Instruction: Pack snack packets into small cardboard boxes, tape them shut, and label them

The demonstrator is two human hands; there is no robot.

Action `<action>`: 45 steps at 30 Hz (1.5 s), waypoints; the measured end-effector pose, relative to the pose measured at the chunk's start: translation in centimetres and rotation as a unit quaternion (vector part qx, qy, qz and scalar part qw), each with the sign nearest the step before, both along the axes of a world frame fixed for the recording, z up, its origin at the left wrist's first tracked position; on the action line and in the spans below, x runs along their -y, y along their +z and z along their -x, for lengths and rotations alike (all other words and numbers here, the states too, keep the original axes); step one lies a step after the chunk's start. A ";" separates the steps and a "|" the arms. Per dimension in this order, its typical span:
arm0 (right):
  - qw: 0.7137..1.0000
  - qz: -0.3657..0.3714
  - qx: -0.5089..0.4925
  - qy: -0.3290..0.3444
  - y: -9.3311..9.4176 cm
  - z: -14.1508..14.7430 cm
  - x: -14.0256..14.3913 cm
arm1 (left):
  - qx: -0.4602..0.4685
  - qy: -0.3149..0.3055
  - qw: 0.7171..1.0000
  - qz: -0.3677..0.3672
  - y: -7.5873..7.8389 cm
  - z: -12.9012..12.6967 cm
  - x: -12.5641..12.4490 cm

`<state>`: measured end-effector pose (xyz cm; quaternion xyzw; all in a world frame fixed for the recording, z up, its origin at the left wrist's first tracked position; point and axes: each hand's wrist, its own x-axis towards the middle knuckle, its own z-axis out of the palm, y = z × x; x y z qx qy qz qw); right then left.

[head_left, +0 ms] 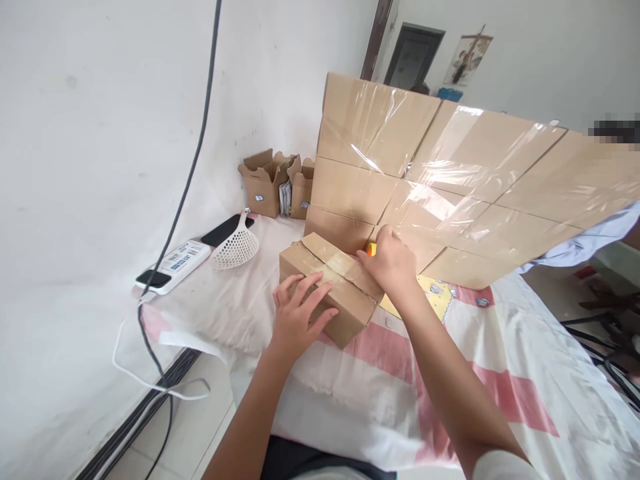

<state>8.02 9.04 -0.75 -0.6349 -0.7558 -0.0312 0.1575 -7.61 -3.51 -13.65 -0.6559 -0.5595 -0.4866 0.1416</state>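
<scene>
The taped cardboard carton (347,279) sits at the near left foot of the tape-covered carton stack (445,180), which stands up like a screen behind it, and within easy reach of both hands; the left hand (300,310), on the carton's side away from the stack, lies with fingers spread wide over its top and near edge, most likely to steady it; the right hand (393,260), between carton and stack, has its fingers drawn together at the carton's far right end, beside a small yellow-and-orange item (371,249), though I cannot tell whether it grips that item, perhaps there to work at the end edge; the carton is plain brown and boxy, set at an angle, its top flaps meeting at a dark, slightly rough seam, with a pale, scuffed patch on top
</scene>
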 end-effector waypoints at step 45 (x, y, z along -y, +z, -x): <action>0.993 0.054 -0.105 0.031 -13.4 -19.2 0.3 | -0.001 0.019 0.995 -0.097 -1.1 1.0 -2.3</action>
